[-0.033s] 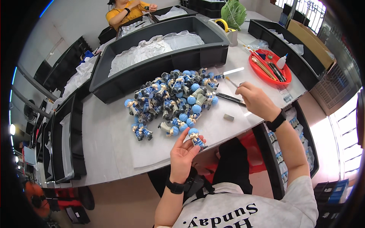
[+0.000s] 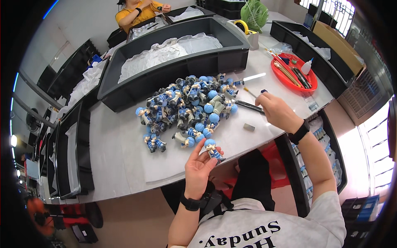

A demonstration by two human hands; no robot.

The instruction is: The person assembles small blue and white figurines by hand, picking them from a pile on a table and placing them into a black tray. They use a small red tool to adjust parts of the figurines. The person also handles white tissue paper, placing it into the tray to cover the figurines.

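you are seated at a pale grey table (image 2: 115, 161) in a workroom, with a white sheet (image 2: 165, 165) spread over its near part and daylight coming through a barred window (image 2: 331, 12) at two o'clock. a big dark grey bin (image 2: 182, 62) lined with white cloth stands at twelve o'clock of the sheet, and more dark trays (image 2: 70, 153) run along the table's edge at nine o'clock. another person in a yellow shirt (image 2: 136, 10) sits at the far side, at about eleven o'clock.

a red oval tray (image 2: 295, 84) holding brushes and a small white bottle lies at two o'clock, near a tape dispenser (image 2: 248, 33) with a yellow roll and a green fan (image 2: 254, 14) at one o'clock. a small grey block (image 2: 249, 127) lies on the table just right of the sheet.

a heap of blue-capped figurines (image 2: 188, 107) covers the middle of the sheet. your left hand (image 2: 198, 165), at six o'clock of the heap, pinches one figurine (image 2: 213, 149) between thumb and fingertips, over the table's near edge; its long axis is tilted, blue head toward eleven o'clock, feet toward five o'clock. your right hand (image 2: 277, 109), at three o'clock of the heap, is closed around a thin brush (image 2: 250, 91) whose tip points toward ten o'clock.
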